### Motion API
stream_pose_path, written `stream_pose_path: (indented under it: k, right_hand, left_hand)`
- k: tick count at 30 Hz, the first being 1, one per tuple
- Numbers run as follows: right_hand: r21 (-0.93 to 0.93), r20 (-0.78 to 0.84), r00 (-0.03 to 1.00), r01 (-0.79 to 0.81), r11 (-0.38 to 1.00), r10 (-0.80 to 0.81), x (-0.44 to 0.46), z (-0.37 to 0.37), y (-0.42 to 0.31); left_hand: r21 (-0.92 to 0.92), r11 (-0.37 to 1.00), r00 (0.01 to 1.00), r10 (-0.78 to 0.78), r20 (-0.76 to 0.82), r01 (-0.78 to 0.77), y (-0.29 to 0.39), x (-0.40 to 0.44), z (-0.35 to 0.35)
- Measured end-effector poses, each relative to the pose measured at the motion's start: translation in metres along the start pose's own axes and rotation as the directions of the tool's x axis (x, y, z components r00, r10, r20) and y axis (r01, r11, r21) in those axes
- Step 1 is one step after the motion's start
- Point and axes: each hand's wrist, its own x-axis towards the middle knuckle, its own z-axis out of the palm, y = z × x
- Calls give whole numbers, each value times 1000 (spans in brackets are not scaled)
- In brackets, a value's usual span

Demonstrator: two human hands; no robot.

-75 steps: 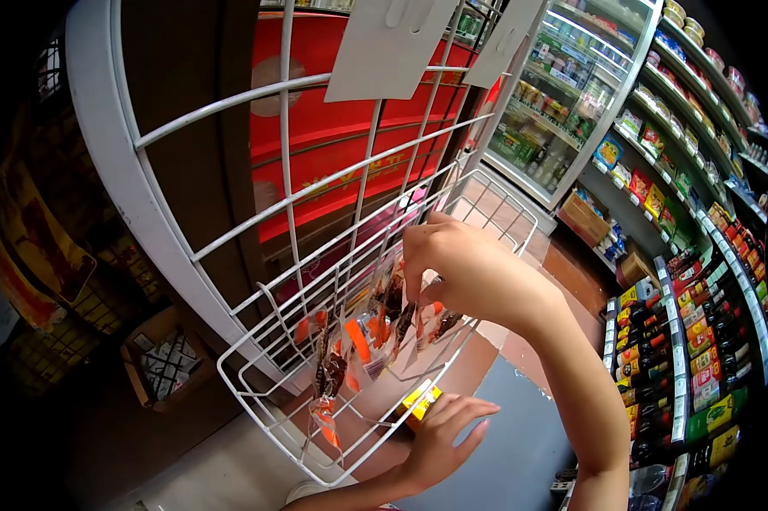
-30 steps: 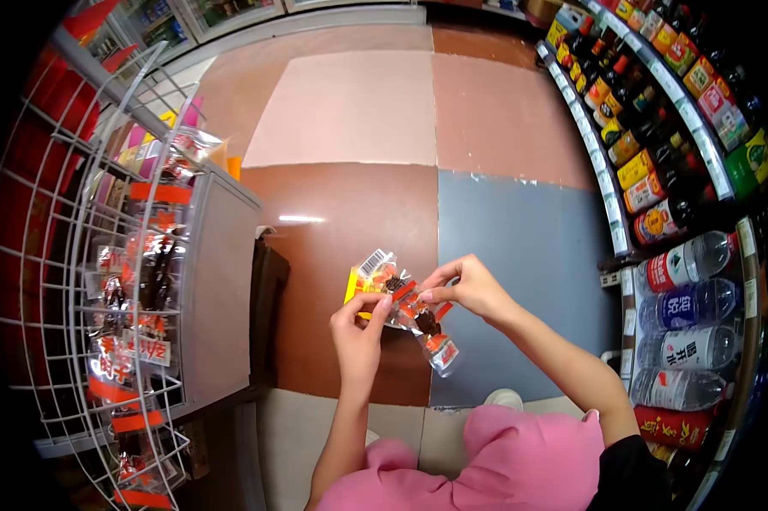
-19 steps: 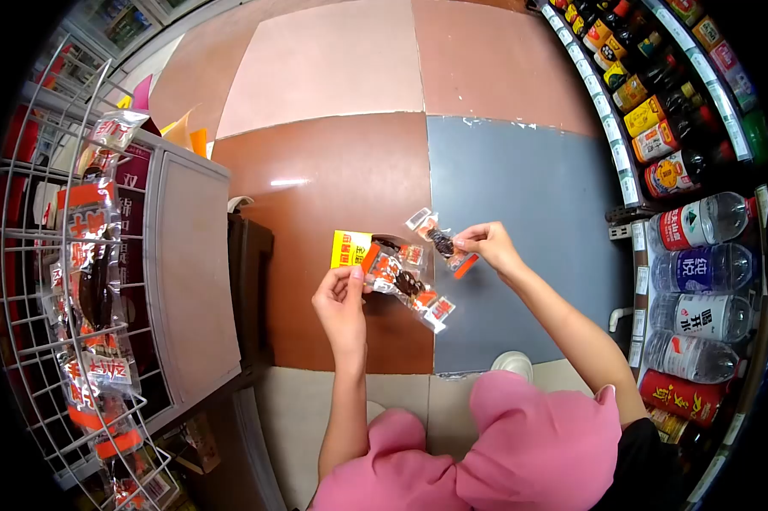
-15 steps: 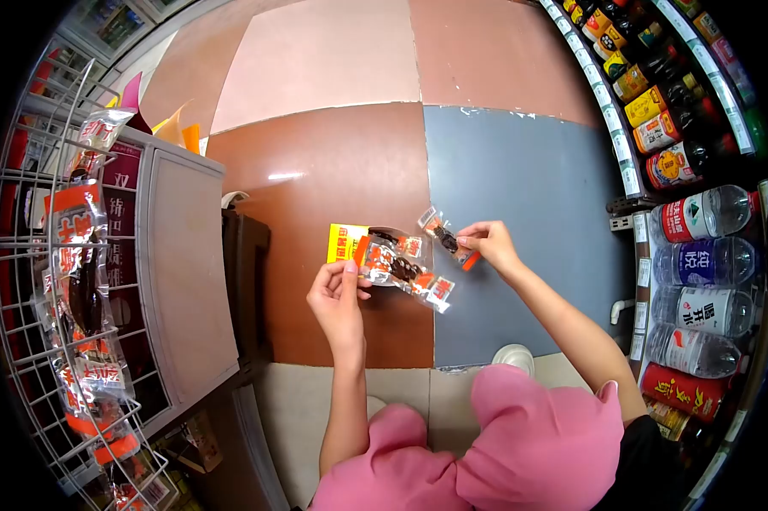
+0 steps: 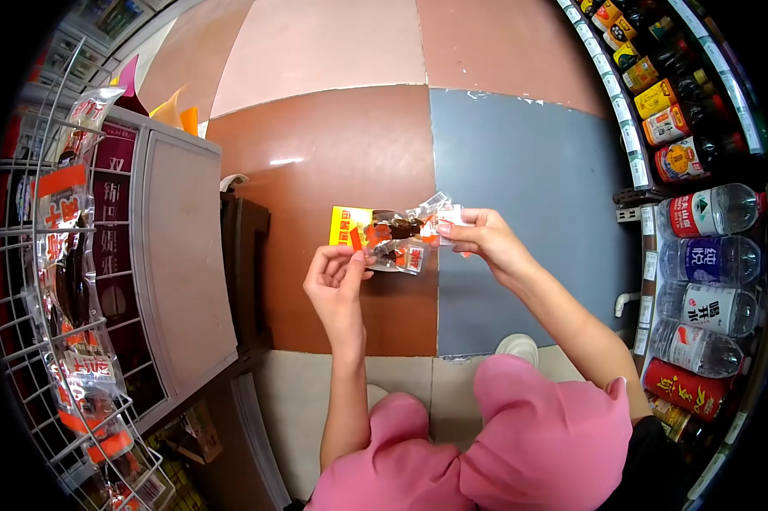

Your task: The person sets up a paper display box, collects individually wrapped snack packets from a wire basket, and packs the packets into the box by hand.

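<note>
Several small clear snack packets (image 5: pixel 394 226) with orange-red and white print and dark brown contents are bunched between my hands, over the floor. A yellow-ended packet (image 5: pixel 346 225) sits at the left side of the bunch. My left hand (image 5: pixel 339 279) pinches the bunch at its left end, thumb on top. My right hand (image 5: pixel 491 242) is closed on the end of a packet at the right, which overlaps the others. The fingers cover part of that packet, and its far end cannot be told apart from the rest.
At left a wire rack (image 5: pixel 53 356) carries hanging snack packets (image 5: pixel 67 255), beside a grey cabinet (image 5: pixel 188 247). Shelves at right hold water bottles (image 5: pixel 709 261) and sauce bottles (image 5: pixel 663 124). Below me are pink clothing (image 5: pixel 537 434) and a pale shoe (image 5: pixel 518 347) on the tiles.
My right hand has moved left and slightly up, bringing its packet against the bunch. The bunch has swung from slanting down to the right to lying nearly level. My left hand has hardly moved.
</note>
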Motion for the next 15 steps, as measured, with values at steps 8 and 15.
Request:
stream_pose_path:
  k: [8,15]
  right_hand:
    - [-77,36,997,64,995,-61,-4,1,-1]
    - [9,125,990,68,998,-69,-2,-5,-1]
  left_hand:
    - [157,987,995,13,95,-28,-7,7,-10]
    - [-26,988,983,-151,103,154,-11,7,-13]
